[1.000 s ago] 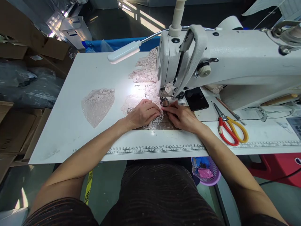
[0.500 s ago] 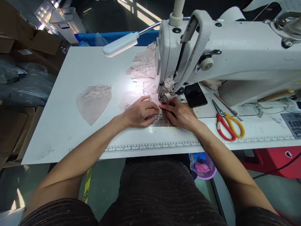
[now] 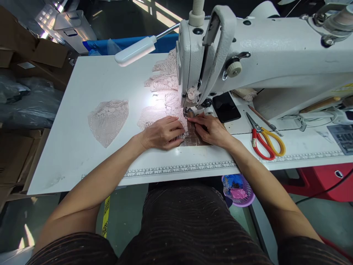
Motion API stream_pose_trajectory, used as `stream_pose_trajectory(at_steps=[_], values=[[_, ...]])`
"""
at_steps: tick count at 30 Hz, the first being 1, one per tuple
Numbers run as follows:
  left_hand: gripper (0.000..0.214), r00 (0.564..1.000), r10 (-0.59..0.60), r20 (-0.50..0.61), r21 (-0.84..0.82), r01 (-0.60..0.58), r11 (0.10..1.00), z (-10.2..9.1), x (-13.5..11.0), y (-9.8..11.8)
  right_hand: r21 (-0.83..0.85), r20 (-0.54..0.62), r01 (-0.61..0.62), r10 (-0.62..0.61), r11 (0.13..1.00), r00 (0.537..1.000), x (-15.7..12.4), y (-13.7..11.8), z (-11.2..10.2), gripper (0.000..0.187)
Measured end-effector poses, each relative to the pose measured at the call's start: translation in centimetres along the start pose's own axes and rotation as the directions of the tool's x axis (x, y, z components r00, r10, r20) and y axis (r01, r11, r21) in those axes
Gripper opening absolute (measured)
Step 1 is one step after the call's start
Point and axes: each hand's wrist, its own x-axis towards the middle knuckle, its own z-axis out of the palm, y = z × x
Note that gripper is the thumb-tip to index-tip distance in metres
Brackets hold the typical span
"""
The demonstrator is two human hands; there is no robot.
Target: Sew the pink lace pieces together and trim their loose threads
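Observation:
Pale pink lace fabric (image 3: 150, 115) lies under the presser foot (image 3: 186, 112) of a white sewing machine (image 3: 256, 55). My left hand (image 3: 165, 133) rests palm down on this lace, its fingers spread and slightly bent. On the other side of the foot is my right hand (image 3: 211, 129); its index finger stretches to the lace edge just below the needle area, while the other fingers bend over a brown shiny plate (image 3: 194, 139). Bunched lace (image 3: 165, 73) continues behind, partly hidden by the machine head. A separate lace piece (image 3: 109, 121) lies flat at the left.
Scissors (image 3: 261, 138) with red and yellow handles, a black phone (image 3: 226, 106) and a thin tool (image 3: 266, 120) lie at the right. A lamp (image 3: 135, 51) hangs over the table. A ruler strip (image 3: 176, 169) runs along the front edge, above a purple basket (image 3: 248, 198).
My right index finger sits slightly higher, closer to the presser foot, and more of the brown plate shows between my hands. The whole view has shifted a little.

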Motion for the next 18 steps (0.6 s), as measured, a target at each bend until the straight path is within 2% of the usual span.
stream_pose_trajectory(at_steps=[6,14,18], values=[[0.021,0.999,0.038,-0.009,0.043,-0.038,0.998,-0.21,-0.2,0.1,0.002,-0.032,-0.004,0.004,1.0,0.999,0.04,-0.27,0.21,0.04],[0.021,0.999,-0.004,0.037,0.035,0.003,0.999,-0.17,-0.06,0.35,-0.062,0.035,0.083,-0.081,0.995,0.996,-0.02,-0.57,0.22,0.037],[0.021,1.0,0.003,0.009,0.054,-0.004,0.999,-0.18,-0.07,0.51,-0.032,0.002,0.075,-0.075,0.997,0.997,-0.04,-0.4,0.21,0.038]])
